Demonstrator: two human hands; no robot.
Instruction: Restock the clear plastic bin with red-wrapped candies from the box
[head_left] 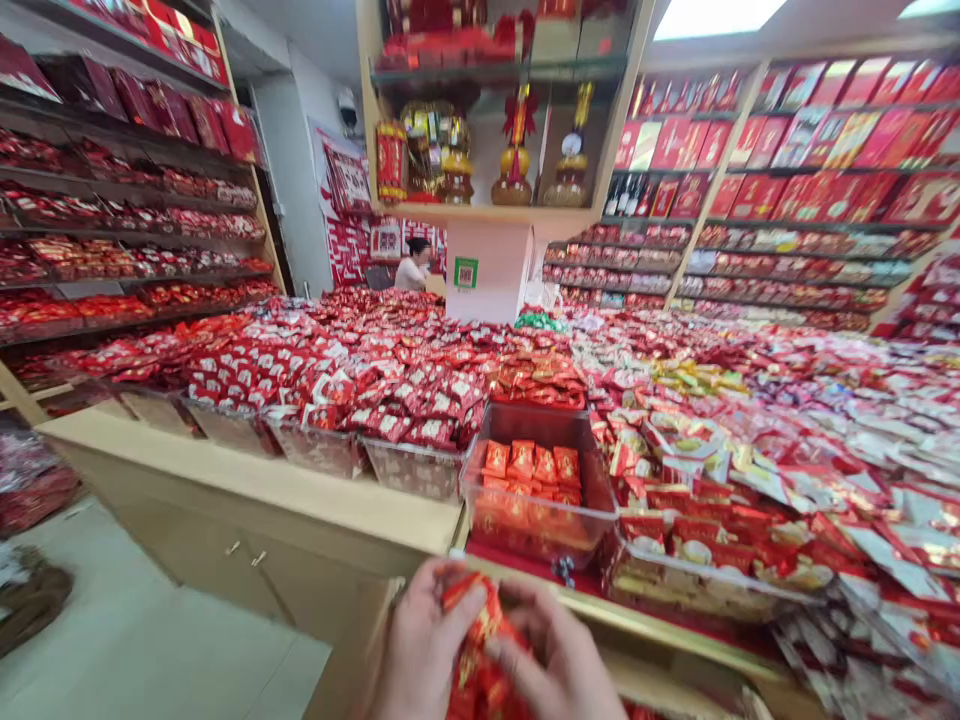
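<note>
In front of me, low in the head view, my left hand [427, 640] and my right hand [551, 645] are closed around red candy packets [484, 625] with gold print. Both thumbs press on the packets from above; motion blurs the fingers a little. Just beyond the hands stands a clear plastic bin [540, 540], partly filled with red wrapped candies [532, 470] in rows. Below the hands is a cardboard box [352, 640] with more red packets, mostly hidden by my hands and the packets.
Heaped candy bins [416, 465] line the counter [300, 460] to the left, and packets [720, 540] fill bins to the right. A display cabinet [487, 210] rises in the middle. Stocked shelves [127, 170] cover the walls. A person [411, 270] sits far back.
</note>
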